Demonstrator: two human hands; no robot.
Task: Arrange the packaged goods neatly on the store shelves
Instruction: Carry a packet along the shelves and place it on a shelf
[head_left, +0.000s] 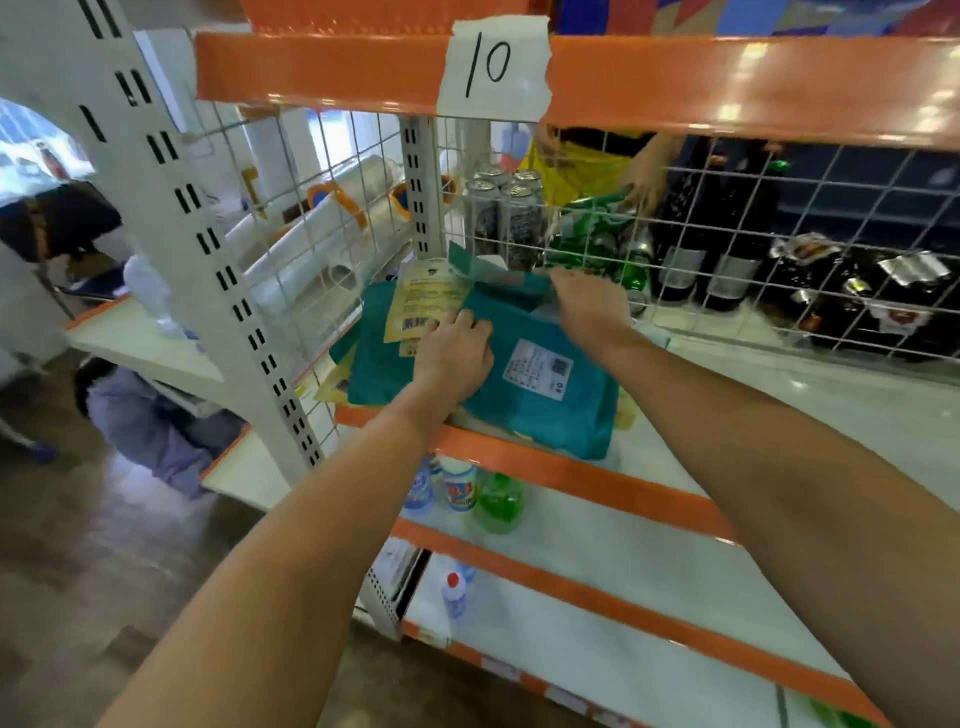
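Resting flat on teal pouches (540, 410) at the shelf (582, 480) front-left corner, left hand (453, 353) has fingers together, tips on a tan pouch (431, 301) w/ barcode. Right hand (592, 306) is further back on the pile; fingers curl out of sight, can't tell what they grip. Label print is blurred. Cans (501, 218) sit behind the wire mesh (779, 249)

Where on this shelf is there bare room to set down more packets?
The white shelf board lies bare right of the teal packets, between the wire mesh back and the orange front lip. The left end is crowded: teal and yellow packets overlap there under the left hand and right hand.
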